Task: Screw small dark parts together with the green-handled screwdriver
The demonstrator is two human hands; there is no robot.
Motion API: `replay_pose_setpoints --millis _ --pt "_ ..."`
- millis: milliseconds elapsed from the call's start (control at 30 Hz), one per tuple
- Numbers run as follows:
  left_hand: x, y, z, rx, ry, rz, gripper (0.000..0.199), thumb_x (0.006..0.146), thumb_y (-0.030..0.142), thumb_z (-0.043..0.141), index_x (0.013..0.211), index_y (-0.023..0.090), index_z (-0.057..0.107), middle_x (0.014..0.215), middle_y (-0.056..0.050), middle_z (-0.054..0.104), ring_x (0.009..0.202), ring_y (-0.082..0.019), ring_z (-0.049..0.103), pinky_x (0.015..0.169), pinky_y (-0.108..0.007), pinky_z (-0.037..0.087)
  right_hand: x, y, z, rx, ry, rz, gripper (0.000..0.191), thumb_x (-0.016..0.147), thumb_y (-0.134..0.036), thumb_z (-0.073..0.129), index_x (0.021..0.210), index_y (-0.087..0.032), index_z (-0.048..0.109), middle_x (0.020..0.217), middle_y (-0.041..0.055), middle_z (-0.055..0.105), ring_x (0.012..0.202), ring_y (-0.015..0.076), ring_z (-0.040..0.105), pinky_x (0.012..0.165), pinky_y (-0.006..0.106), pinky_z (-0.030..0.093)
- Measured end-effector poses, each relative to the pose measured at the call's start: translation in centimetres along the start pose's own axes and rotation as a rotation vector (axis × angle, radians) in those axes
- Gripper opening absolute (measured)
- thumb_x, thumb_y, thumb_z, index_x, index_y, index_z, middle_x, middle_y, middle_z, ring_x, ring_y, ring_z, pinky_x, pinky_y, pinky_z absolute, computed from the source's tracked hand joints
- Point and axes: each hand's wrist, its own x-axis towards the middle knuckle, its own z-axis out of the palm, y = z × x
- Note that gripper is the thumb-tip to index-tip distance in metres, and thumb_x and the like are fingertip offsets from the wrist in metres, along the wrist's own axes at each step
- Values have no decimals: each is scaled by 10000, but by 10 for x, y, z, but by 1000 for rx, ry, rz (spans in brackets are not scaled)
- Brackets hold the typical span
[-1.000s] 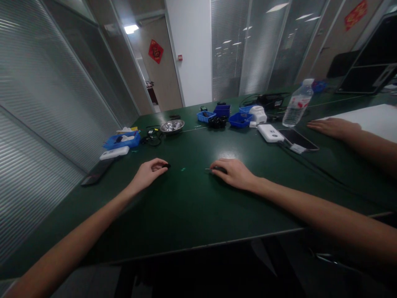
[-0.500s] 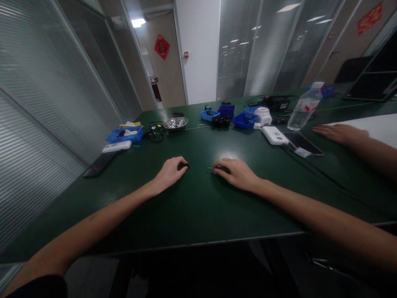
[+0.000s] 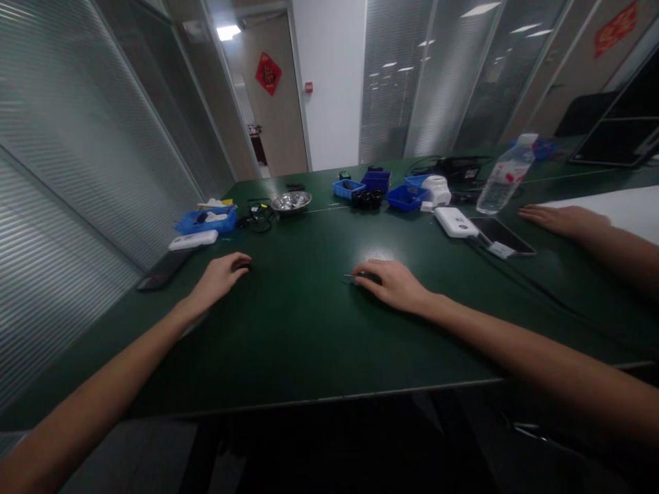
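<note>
My left hand point(image 3: 221, 276) is closed on a small black object point(image 3: 244, 265), over the left part of the dark green table point(image 3: 298, 343). Fingers cover much of that object, so its kind cannot be made out. Nearer the middle, my right hand point(image 3: 388, 283) rests low over the table, closed round a slim dark-handled tool point(image 3: 371, 277). A thin metal tip point(image 3: 348, 276) sticks out of the fingers toward the left. A wide stretch of tabletop lies between the two hands.
Beyond the hands stand a metal bowl point(image 3: 278, 208), a blue tray point(image 3: 226, 223), blue bins point(image 3: 404, 199) and black cables point(image 3: 257, 219). To the right are a white power bank point(image 3: 456, 223), a phone point(image 3: 507, 237), a water bottle point(image 3: 502, 185) and another person's hand point(image 3: 566, 221).
My left hand has moved left, away from my right hand, carrying the small black object. My right hand has stayed in place with the slim tool.
</note>
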Motion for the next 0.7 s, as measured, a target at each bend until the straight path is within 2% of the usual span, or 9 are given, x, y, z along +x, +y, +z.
replay_pose_setpoints --millis 133,267,367,467,600,700 --pt "-2 -54 -31 84 14 -225 418 903 488 712 1161 162 758 1159 -50 762 986 -231 684 917 -323 508 1 1 0 6 6 -6 254 1043 -372 551 1215 -249 692 1121 58 730 957 224 682 847 366 510" --pt "-2 -80 -48 171 -37 -292 332 915 343 736 1185 151 753 1183 -12 763 1013 -197 666 922 -274 481 1 1 -2 19 8 -9 268 1046 -386 547 1217 -241 694 1116 65 735 951 225 685 843 367 510" --pt "-3 -83 -50 198 -69 -279 324 931 222 700 1241 132 728 1254 -47 743 1076 -214 669 959 -292 479 2 2 -3 22 5 -11 263 1045 -383 550 1211 -237 693 1117 66 735 951 225 685 840 368 509" --pt "-6 -77 -49 177 -43 -263 385 943 203 673 1315 103 682 1289 -82 727 1097 -225 679 988 -312 480 2 3 -3 25 -2 -5 261 1044 -379 552 1217 -241 691 1117 62 733 948 223 685 835 364 509" --pt "-9 -69 -47 213 21 -198 318 927 231 674 1208 100 741 1217 -82 758 1090 -239 693 1003 -319 478 2 3 -4 26 -9 1 264 1044 -379 551 1218 -240 692 1112 61 729 935 221 684 829 360 511" --pt "-9 -68 -47 236 12 -196 311 921 230 648 1188 109 752 1208 -86 759 1099 -243 685 1016 -330 467 2 2 -5 27 -19 -9 269 1050 -376 539 1225 -234 685 1121 63 727 951 222 682 837 362 509"
